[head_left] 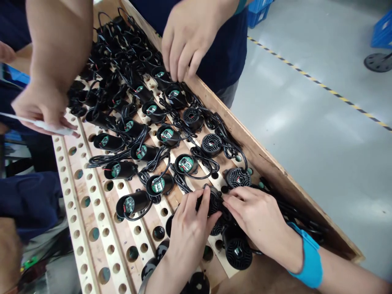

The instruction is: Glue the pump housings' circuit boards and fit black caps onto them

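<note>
My left hand (192,224) is closed round a black round housing (214,201) low in the middle of the wooden tray. From the right, my right hand (255,212), with a blue band on its wrist, bends its fingers against the same housing's right side; its fingertips are partly hidden. Just above is a housing with a slotted cover (239,178). Below my right hand lies another covered housing (239,253). Open housings with green circuit boards (186,163) stand to the upper left, with coiled black cables between them.
The tray's wooden side wall (263,159) runs down to the right. Another person's hand (188,41) reaches in at the top; a hand at the left (45,106) holds a white tool (55,127). Perforated wooden strips (101,216) line the tray.
</note>
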`<state>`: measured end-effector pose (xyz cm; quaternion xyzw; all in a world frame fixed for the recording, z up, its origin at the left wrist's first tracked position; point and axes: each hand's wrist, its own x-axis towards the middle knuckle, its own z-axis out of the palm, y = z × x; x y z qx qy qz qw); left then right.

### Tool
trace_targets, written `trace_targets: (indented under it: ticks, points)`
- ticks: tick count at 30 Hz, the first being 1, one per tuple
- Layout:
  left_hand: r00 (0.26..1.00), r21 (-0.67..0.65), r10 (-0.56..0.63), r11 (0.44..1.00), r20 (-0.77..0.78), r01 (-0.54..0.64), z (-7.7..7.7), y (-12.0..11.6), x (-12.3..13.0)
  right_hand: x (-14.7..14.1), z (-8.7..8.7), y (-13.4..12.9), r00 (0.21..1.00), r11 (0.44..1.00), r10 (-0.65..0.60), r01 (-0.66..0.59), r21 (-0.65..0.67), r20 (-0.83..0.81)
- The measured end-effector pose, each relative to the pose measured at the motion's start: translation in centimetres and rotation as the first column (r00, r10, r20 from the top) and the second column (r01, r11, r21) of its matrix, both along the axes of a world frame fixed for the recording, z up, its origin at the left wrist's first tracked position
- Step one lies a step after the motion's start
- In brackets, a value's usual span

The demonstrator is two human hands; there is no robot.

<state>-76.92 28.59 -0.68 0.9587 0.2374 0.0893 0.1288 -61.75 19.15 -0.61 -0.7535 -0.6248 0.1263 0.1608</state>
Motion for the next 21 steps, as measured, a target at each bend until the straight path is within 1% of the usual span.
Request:
trace_targets:
  ticks: [10,17,21]
  points:
    - [1.0,-0.014,0.007,1.0,-0.018,-0.007,0.1,0.0,0.08,-0.09,-0.35,0.04,0.998,1.0,-0.023,0.023,0.015,0.051]
    - [0.999,0.013,0.011,1.0,-0.051,-0.01,0.3,0.03,0.38,-0.17,-0.33,-0.02,0.998,1.0,-0.022,0.021,0.019,0.056]
    - [0.995,0.051,0.026,0.998,-0.093,-0.022,0.64,0.07,0.69,-0.12,-0.51,-0.04,0.999,1.0,-0.009,0.008,0.024,0.053]
